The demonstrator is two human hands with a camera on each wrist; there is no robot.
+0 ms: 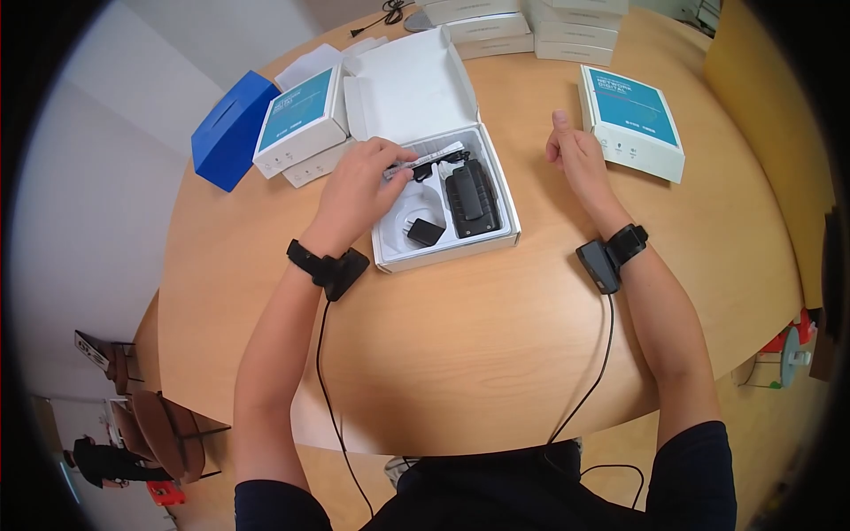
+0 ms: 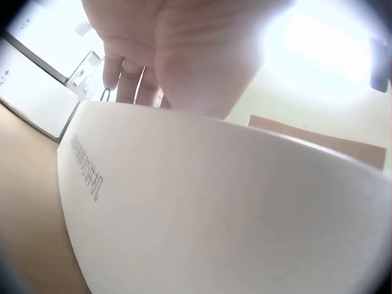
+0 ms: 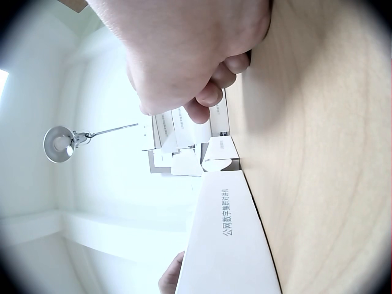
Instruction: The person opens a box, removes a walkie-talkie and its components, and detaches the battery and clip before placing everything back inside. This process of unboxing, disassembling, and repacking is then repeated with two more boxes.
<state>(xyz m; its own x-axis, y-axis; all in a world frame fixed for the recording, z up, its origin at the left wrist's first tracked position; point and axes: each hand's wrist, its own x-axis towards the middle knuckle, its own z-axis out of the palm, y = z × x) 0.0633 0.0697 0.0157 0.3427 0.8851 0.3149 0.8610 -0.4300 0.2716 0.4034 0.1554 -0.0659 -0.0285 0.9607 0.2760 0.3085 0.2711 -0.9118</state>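
A white box (image 1: 447, 252) lies open before me, its lid (image 1: 412, 84) tipped back. Over its left compartment is my left hand (image 1: 354, 186), with a thin white printed strip (image 1: 440, 157) running between its thumb and index finger. Below that hand, a black plug adapter (image 1: 426, 232) sits in the white tray (image 1: 398, 208). The right compartment holds a black walkie-talkie (image 1: 474, 199), with a black cable (image 1: 456, 157) above it. My right hand (image 1: 577, 159) rests on its side on the table, fingers loosely curled and thumb up, holding nothing. In the left wrist view the box wall (image 2: 202, 196) hides the fingertips.
Beside the right hand lies a closed box with a teal label (image 1: 633, 111). Two more boxes (image 1: 305, 115) are stacked at the left, against a blue container (image 1: 232, 131). Several white boxes (image 1: 575, 37) stand in piles at the back, near a black cord (image 1: 390, 13).
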